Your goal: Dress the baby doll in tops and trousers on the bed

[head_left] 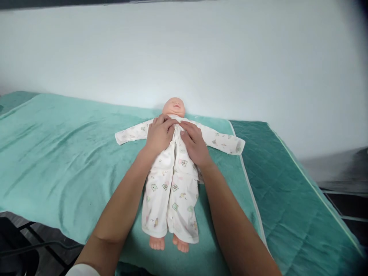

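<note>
A baby doll lies on its back, head toward the wall and bare feet toward me. It wears a white printed long-sleeved top and matching trousers. Both sleeves stretch out to the sides. My left hand is on the upper chest, its bent fingers closed at the front edge of the top near the neck. Close beside it, my right hand pinches the other front edge. The fingertips of the two hands nearly meet. Below them the front edges hang slightly apart, with a button at the left edge.
A light green blanket with wrinkles covers the bed under the doll. To the right shows a darker quilted cover. A white wall rises behind. At the lower left stands a black chair.
</note>
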Motion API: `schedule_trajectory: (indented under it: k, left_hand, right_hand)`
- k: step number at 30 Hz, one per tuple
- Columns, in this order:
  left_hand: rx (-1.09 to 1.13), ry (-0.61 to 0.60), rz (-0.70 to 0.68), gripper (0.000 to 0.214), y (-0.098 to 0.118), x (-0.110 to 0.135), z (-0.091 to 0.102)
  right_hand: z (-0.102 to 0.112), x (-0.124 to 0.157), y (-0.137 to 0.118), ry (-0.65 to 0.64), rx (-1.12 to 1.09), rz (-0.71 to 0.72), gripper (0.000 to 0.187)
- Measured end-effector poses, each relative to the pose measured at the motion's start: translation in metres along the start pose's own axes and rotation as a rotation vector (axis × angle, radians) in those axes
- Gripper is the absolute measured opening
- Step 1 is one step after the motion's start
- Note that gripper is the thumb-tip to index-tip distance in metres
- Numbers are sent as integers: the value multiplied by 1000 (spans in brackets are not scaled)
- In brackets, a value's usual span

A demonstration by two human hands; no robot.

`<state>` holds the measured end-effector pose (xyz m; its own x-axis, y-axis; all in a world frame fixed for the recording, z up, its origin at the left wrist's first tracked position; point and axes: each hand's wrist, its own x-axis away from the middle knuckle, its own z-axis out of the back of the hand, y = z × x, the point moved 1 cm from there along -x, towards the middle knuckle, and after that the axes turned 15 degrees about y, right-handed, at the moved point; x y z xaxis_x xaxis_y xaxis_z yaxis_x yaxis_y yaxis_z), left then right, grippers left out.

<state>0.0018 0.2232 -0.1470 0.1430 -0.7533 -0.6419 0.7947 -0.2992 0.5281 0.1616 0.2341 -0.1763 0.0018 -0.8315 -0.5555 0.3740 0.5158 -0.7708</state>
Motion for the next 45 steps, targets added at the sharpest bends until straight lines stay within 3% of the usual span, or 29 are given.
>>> schedule_trajectory:
  k: [6, 11, 17, 23, 31, 36, 40, 45]
  left_hand:
    - [88, 74, -23, 27, 3, 20, 8]
    - [231, 116, -31, 27, -1, 32, 14]
    - [296, 109, 16, 25, 0, 29, 18]
    - [271, 66, 31, 25, -1, 20, 11]
    - [345, 106, 111, 14, -4, 12, 4]
    - [396, 76, 137, 8, -6, 9, 7]
    - [461, 79, 129, 5, -10, 7, 5]
    - [452, 51, 182, 4, -11, 5, 3]
  right_hand:
    - [5, 38, -17, 125, -41, -6, 35]
    - [9, 49, -23, 114, -27, -2, 35]
    - [6, 38, -26, 100, 5, 0, 32]
    - [-5, 14, -28, 278, 148, -8, 14]
    - [-13, -10, -32, 152, 243, -193, 14]
    - [-5, -17, -34, 112, 95, -271, 3]
    - [0, -21, -35, 126, -42, -377, 6]
    - [-5, -16, -36, 153, -96, -347, 10]
